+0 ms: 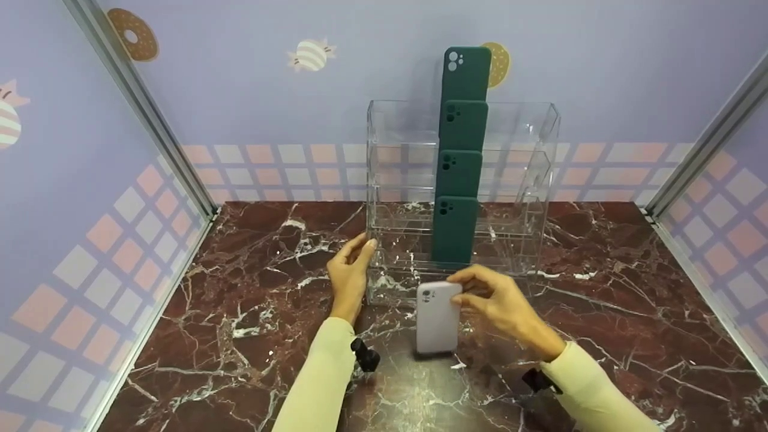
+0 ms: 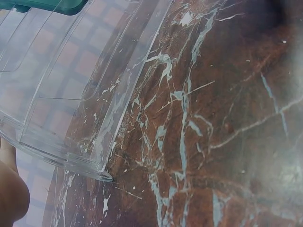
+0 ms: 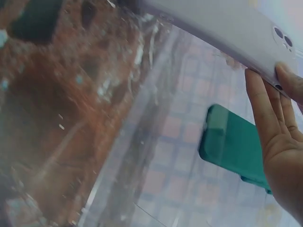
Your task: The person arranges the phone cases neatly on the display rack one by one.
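Observation:
My right hand point(image 1: 499, 305) pinches a pale lavender phone case point(image 1: 437, 324) by its upper right edge. The case stands upright just in front of the rack, its camera cutouts at the top left. In the right wrist view, the thumb lies on the back of the case and the fingers point(image 3: 263, 106) on its side. My left hand point(image 1: 350, 277) rests against the left side of a clear tiered rack point(image 1: 393, 262), fingers loosely bent. Several dark green phone cases stand in one column in its tiers, the front one point(image 1: 455, 231) lowest.
The rack stands on a dark red marbled tabletop point(image 1: 270, 360), near the tiled, lilac back wall point(image 1: 252, 78). Side walls with metal trim point(image 1: 144, 114) enclose the table left and right. Small black devices point(image 1: 365, 355) sit at both wrists.

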`<state>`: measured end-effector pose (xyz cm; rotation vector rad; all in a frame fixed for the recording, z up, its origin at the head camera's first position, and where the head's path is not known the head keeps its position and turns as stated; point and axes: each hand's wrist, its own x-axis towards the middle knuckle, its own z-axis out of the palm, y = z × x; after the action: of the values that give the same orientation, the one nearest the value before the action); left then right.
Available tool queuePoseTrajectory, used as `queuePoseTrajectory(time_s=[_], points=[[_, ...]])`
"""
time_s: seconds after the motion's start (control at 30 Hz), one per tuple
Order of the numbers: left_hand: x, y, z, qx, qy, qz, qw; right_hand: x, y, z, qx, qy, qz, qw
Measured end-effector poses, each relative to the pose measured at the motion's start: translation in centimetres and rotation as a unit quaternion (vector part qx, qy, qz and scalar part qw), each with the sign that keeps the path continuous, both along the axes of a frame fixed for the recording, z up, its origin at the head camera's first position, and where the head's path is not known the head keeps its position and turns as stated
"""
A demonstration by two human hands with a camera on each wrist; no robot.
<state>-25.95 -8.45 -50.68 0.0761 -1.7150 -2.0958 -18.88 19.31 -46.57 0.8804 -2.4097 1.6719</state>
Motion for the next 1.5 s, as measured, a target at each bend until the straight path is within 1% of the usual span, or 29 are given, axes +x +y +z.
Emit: queuePoseTrajectory(time_s=[0.17, 0.33, 0.5, 0.6, 0.87, 1.17, 1.5], points=[[0.0, 0.0, 0.0, -0.003, -0.005, 0.004, 1.0000, -0.9, 0.6, 1.4, -0.020, 0.020, -0.034, 0.9990], [-0.1, 0.0, 0.0, 0.000, -0.007, 0.003, 1.0000, -1.8, 1.1, 2.4, -0.044, 0.013, -0.076, 0.9961], [0.0, -0.1, 0.1, -0.008, -0.007, 0.000, 0.9999, -2.7, 1.4, 3.0, -0.055, 0.017, -0.103, 0.9930], [0.1, -0.1, 0.1, -0.014, -0.007, 0.000, 0.9999, -3.3, 1.6, 3.1, -0.046, 0.029, -0.118, 0.9915], [0.2, -0.1, 0.2, -0.015, -0.005, 0.004, 0.9999, -4.2, 1.6, 2.8, -0.061, 0.023, -0.121, 0.9904], [0.1, -0.1, 0.0, -0.009, -0.004, -0.005, 0.9999, -4.7, 1.6, 1.5, -0.041, 0.037, -0.134, 0.9895], [0.1, 0.0, 0.1, -0.008, 0.001, -0.001, 1.0000, -4.9, 1.3, 0.6, -0.030, 0.011, -0.133, 0.9907]])
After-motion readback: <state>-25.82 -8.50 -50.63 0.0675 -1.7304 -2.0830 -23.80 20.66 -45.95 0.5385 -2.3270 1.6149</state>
